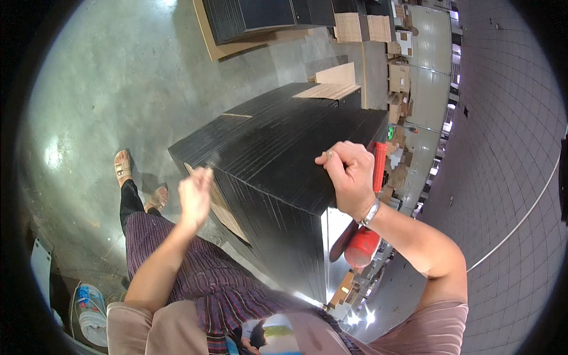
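A tall stack of black flat sheets (278,160) stands in front of me, its edges showing as fine lines. My left hand (196,198) is closed at the stack's near left corner. A small blurred thing (213,160) shows at its fingertips, too smeared to name. Over the right part of the stack, my right hand (350,171) is curled into a fist, thumb against the bent fingers. What that fist holds, if anything, is hidden. Just beyond its wrist are a red ribbed handle (380,165) and a rounded red part (362,248); whether they join is unclear.
Tan cardboard pieces (331,90) lie on the stack's far end. Another black stack (266,15) rests on a tan board at the back. Cardboard boxes (399,77) line the right side. A white bundle (93,322) sits at lower left, on the grey floor's (89,106) edge.
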Demonstrator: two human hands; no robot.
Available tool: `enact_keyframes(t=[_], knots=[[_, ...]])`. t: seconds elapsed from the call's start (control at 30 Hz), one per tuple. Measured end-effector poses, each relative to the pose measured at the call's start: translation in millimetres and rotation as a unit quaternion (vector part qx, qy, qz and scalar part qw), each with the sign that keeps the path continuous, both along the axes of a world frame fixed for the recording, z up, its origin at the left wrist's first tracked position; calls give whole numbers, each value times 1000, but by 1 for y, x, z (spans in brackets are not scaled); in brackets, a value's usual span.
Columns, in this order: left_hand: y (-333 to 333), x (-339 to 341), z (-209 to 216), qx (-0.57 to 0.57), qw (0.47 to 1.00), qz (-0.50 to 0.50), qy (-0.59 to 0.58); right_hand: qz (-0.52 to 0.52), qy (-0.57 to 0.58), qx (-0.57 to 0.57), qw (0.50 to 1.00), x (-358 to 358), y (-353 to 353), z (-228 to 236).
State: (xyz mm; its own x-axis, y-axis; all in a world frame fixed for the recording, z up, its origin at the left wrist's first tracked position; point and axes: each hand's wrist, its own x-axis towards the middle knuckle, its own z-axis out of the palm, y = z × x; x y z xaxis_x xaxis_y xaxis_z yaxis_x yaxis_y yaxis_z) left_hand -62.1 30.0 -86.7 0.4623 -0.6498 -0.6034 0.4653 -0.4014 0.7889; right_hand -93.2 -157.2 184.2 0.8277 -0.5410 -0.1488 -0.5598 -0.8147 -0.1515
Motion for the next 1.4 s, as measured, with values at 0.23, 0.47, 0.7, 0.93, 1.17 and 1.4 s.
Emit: enact_keyframes(t=[0.23, 0.47, 0.7, 0.93, 1.17, 1.4], knots=[[3, -2, -46, 54, 997, -18, -54, 8, -5, 0, 1000, -1, 3, -1], [-1, -19, 3, -98, 991, 45, -79, 1, -3, 5, 1000, -2, 4, -3], [9, -11, 48, -142, 985, 9, -95, -25, 1, 17, 1000, -3, 3, -2], [6, 1, 105, -256, 960, 40, -102, -26, -5, 3, 1000, -5, 5, -3], [3, 6, 96, -163, 986, 10, -32, -62, -8, 15, 998, -3, 4, -3], [1, 10, 48, -21, 999, -28, -33, -41, -24, 6, 999, -3, 6, -4]])
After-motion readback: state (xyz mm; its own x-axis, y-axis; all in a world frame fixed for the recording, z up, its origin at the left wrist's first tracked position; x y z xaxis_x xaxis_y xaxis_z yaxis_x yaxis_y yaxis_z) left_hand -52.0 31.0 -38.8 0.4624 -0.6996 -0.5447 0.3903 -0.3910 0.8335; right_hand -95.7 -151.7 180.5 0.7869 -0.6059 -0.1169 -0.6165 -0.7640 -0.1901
